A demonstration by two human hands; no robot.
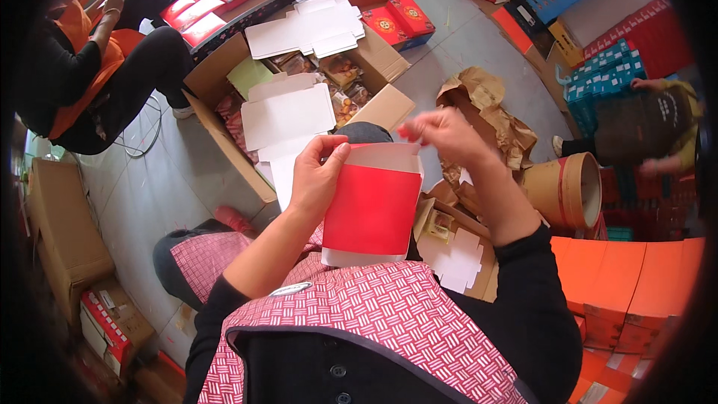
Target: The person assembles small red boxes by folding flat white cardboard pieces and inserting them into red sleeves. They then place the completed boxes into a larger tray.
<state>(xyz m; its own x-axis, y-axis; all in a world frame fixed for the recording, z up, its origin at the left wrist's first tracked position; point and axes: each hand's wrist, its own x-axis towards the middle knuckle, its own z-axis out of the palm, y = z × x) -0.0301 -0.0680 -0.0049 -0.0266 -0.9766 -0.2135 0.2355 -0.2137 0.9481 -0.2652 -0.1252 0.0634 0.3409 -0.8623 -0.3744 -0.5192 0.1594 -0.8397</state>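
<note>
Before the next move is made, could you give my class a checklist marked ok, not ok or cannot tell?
1. Left hand gripping the red box: ok, at its upper left corner.
2. Right hand touching the box: cannot tell; its fingers blur near the upper right corner.
3. Far end of the box open: ok, pale inside shows.
4. Box filled: cannot tell, its depth is hidden.
5. Large carton fully uncovered: not ok, white card blanks lie across it.
</note>
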